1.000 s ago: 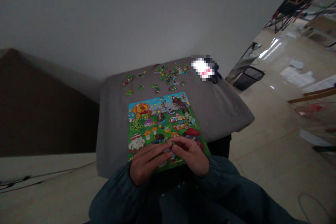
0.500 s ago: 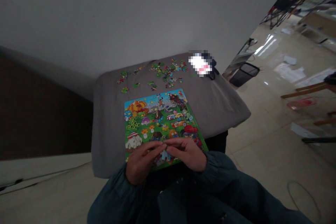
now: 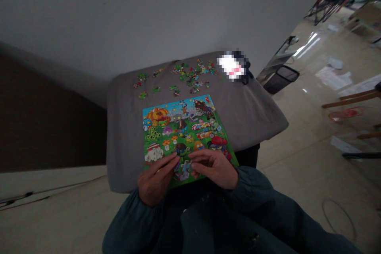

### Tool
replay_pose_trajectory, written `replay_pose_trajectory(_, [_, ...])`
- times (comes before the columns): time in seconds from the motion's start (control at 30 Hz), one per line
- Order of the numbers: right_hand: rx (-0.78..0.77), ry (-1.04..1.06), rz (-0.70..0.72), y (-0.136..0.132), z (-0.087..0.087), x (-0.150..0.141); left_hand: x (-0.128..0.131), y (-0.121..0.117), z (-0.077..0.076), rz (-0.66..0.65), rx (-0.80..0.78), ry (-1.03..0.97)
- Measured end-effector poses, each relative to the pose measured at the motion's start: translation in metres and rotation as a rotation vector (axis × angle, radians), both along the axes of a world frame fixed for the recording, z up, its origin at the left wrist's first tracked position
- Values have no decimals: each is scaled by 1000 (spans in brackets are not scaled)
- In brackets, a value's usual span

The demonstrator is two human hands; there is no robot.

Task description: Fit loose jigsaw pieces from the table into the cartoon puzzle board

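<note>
A colourful cartoon jigsaw puzzle (image 3: 166,131), mostly filled in, lies on the grey cloth in front of me. My right hand (image 3: 214,168) is over its near part, fingers bent and thumb tip at the edge of a pale blue-grey jigsaw piece (image 3: 186,166), which it seems to pinch. My left hand (image 3: 157,177) rests at the near left of the puzzle. Its fingers are stretched out, tips close to the left of that piece, holding nothing visible. My palms hide parts of the puzzle's lower edge.
Loose jigsaw pieces (image 3: 192,77) are scattered beyond the puzzle on the grey cloth (image 3: 125,127). A blurred-out white and dark object (image 3: 232,65) sits at the back right. The wall stands behind the table. A black mesh bin (image 3: 282,79) is on the floor at right.
My hands have moved apart, the left fingertips drawing back to the left. More of the pale piece shows between them. The view has tilted slightly.
</note>
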State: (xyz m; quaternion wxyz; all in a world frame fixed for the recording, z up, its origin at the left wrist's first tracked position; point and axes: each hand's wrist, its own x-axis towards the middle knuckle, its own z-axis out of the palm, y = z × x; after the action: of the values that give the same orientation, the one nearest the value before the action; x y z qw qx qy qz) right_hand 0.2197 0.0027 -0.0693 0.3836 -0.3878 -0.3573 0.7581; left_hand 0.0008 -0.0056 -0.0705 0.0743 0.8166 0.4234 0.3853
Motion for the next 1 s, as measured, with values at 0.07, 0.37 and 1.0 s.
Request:
replay_pose_trajectory(0.07, [5,-11,-2,-1,0,0,-2,0,-2,2,29,19])
replay_pose_trajectory(0.37, [39,-66,14,-2,0,3,-11,4,2,104,94,45])
replay_pose_trajectory(1.0, [303,-534,-291,44,-1,89,-63,59,2,593,-896,-1718])
